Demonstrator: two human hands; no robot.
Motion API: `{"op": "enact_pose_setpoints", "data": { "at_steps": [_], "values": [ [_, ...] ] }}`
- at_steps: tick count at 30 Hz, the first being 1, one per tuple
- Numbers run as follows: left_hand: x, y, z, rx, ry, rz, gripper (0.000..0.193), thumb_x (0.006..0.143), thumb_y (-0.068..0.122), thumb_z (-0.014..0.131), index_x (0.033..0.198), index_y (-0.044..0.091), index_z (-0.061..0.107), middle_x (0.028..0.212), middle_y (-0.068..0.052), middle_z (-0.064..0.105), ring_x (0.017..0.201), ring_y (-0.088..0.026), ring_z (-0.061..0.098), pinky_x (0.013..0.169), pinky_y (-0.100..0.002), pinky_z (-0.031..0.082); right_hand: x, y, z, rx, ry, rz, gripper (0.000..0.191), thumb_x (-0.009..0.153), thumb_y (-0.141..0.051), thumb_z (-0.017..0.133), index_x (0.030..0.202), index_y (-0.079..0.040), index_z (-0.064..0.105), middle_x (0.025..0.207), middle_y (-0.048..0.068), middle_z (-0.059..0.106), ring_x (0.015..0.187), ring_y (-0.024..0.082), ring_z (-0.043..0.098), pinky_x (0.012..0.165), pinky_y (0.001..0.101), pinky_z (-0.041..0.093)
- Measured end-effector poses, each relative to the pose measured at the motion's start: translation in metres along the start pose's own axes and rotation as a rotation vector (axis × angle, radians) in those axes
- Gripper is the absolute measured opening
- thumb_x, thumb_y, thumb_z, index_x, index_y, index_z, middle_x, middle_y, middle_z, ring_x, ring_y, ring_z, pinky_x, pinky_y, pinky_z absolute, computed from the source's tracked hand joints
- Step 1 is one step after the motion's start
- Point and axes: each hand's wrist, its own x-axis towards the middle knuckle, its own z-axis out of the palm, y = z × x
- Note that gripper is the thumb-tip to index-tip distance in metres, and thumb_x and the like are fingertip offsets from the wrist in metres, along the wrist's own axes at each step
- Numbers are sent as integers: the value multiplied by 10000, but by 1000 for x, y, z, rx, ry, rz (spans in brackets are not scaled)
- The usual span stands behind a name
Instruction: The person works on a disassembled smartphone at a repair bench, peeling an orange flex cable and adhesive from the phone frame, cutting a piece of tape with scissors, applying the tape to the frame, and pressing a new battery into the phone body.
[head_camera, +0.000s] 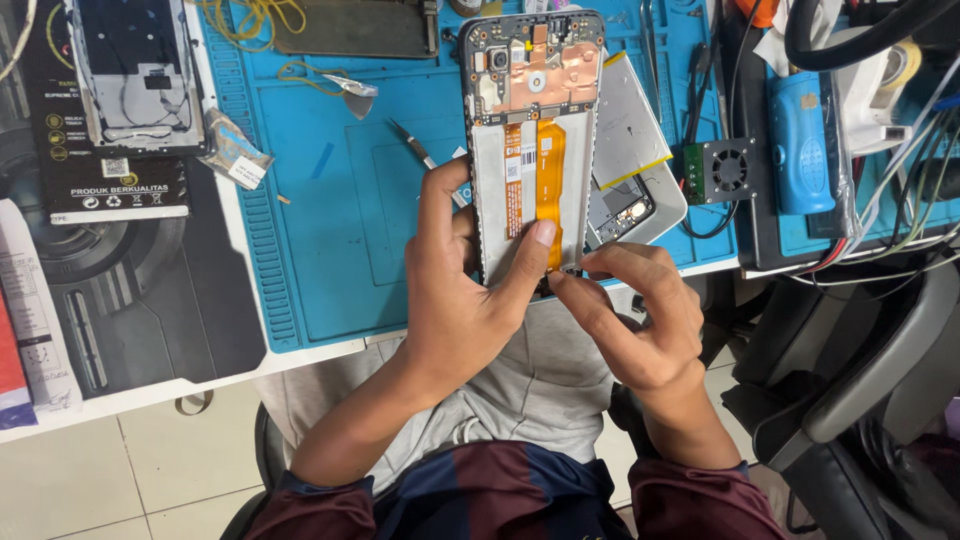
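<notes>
So the opened phone is held up over the blue repair mat, back cover off, copper-coloured shielding at the top and an orange flex cable running down the middle of the frame. The left hand is wrapped around the lower left edge, thumb pressed on the bottom end of the flex, and the right hand is pinching at the bottom edge with thumb and forefinger, other fingers curled in. If you ask me, the trick here is keeping that left thumb flat so the flex doesn't kink, and working the bottom corner gently with the fingertips rather than yanking, since those ribbons tear easily. Supporting the frame from behind helps too, looks like the left fingers do that. What I can't make out: the bottom connector and whatever the right fingers actually grip, it's buried under both thumbs. Tweezers on the mat are half hidden behind the left hand, and another phone sits partly covered under the held one.
</notes>
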Motion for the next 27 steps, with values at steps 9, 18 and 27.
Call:
{"op": "enact_pose_setpoints", "data": {
  "at_steps": [9, 18, 27],
  "values": [
    [0, -1, -3, 19, 16, 31, 492, 1067, 34, 690, 1425, -20, 357, 1172, -166, 760, 1011, -133, 749, 876, -278, 626, -5, -8, 8, 289, 143, 281, 265, 870, 4, 836, 1090, 10, 688, 1121, 121, 603, 989, 226, 683, 802, 287, 591],
    [-1, -5, -3, -7, 6, 9, 512, 1062, 58, 691, 1434, -21, 349, 1142, -169, 760, 966, -127, 744, 843, -272, 608, -14, -13, 26, 1248, 136, 865, 466, 985, -5, 698, 1371, 31, 438, 1242, 177, 650, 1118, 212, 673, 818, 362, 644],
    [1, -6, -5, -21, 5, 16, 515, 1075, 67, 687, 1445, -23, 340, 1097, -169, 759, 984, -128, 746, 813, -249, 610, -23, -14, 33, 1367, 181, 933, 288, 1017, 13, 653, 1273, 68, 532, 1206, 184, 688, 977, 222, 715, 795, 396, 638]
  ]
}}
